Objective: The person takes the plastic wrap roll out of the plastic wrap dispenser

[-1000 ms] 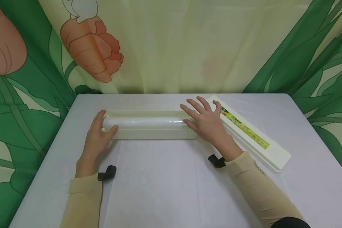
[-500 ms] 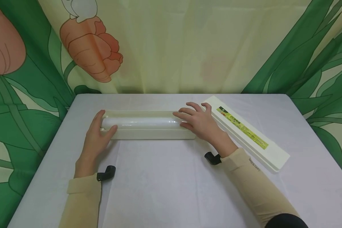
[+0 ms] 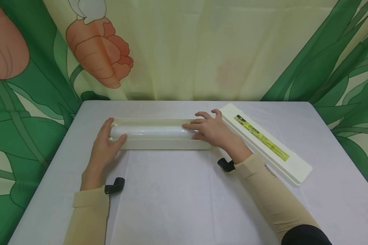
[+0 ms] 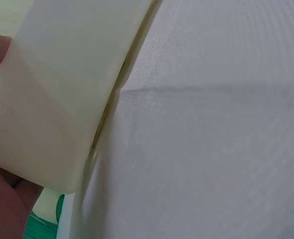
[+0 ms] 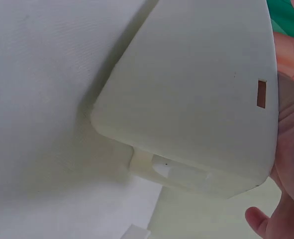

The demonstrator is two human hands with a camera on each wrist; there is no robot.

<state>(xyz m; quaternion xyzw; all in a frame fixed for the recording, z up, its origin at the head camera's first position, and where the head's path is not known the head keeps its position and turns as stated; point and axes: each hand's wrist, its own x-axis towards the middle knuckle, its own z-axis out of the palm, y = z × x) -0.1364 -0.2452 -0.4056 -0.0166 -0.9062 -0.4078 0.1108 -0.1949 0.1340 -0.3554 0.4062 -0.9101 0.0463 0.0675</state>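
Note:
A long off-white cling film box lies lidless across the table, with a roll of cling film inside. My left hand grips the box's left end, thumb over the front wall and fingers along the far side. Over the right end, my right hand reaches in with extended fingers, the fingertips right at the roll and the thumb near the front wall. The left wrist view shows the box's plain front wall close up. In the right wrist view, the right palm is behind the box wall.
A white lid with a yellow-green label lies slanted on the table to the right, partly behind the right hand. A white cloth covers the table. Behind it hangs a printed curtain.
My right hand has moved left and down over the box's right end, its spread fingers drawing closer together onto the roll. The left hand and the box stay put.

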